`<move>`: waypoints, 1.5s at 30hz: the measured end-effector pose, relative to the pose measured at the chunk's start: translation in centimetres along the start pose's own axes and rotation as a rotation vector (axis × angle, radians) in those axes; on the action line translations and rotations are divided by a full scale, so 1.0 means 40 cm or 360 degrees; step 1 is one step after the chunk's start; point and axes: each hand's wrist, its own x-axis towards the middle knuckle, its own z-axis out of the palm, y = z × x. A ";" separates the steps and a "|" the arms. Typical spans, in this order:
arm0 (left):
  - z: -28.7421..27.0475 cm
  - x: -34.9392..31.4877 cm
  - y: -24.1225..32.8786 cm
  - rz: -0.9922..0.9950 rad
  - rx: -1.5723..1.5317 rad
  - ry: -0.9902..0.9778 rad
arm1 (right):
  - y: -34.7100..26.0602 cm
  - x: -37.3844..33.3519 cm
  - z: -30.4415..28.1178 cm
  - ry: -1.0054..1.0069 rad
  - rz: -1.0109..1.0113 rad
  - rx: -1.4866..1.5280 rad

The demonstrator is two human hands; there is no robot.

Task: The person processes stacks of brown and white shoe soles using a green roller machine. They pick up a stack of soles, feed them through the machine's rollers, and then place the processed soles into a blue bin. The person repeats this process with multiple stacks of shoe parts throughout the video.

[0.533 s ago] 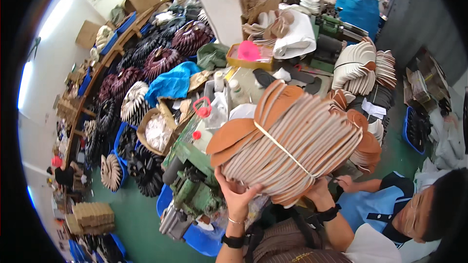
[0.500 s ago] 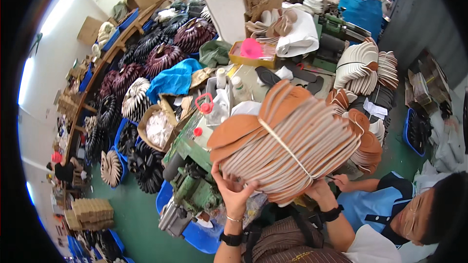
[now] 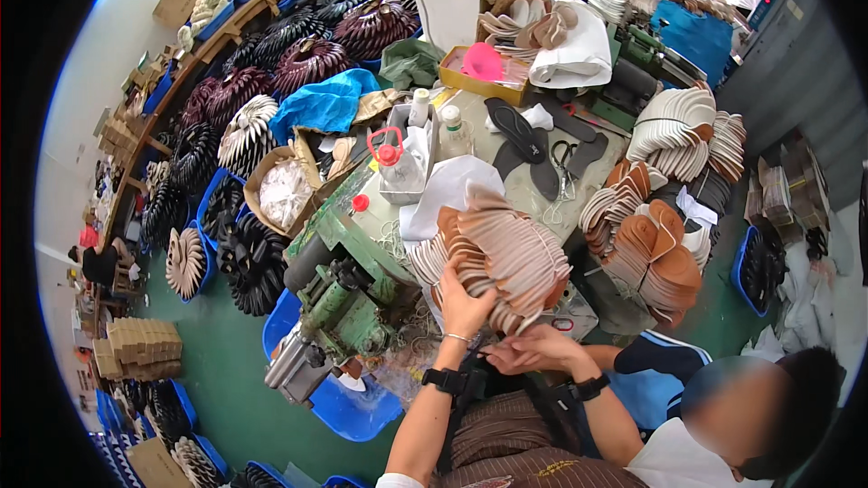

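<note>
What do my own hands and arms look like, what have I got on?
No gloves. Your left hand has a thin, pale bracelet at the wrist, then a broad black band. Your right hand has a black wristband. Both forearms are bare; a white sleeve shows on the left.

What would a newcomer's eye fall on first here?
Probably the bundle of pale sole-shaped pieces below centre, held by the left hand, with the right hand at its lower edge. Next, the green machine to its left, beside a blue tub. Farther back, a bright pink object stands out in the yellow box.
</note>
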 end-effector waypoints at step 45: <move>-0.025 -0.048 -0.078 0.0336 0.0902 0.0209 | -0.485 0.271 0.087 0.0863 -0.1303 -0.2030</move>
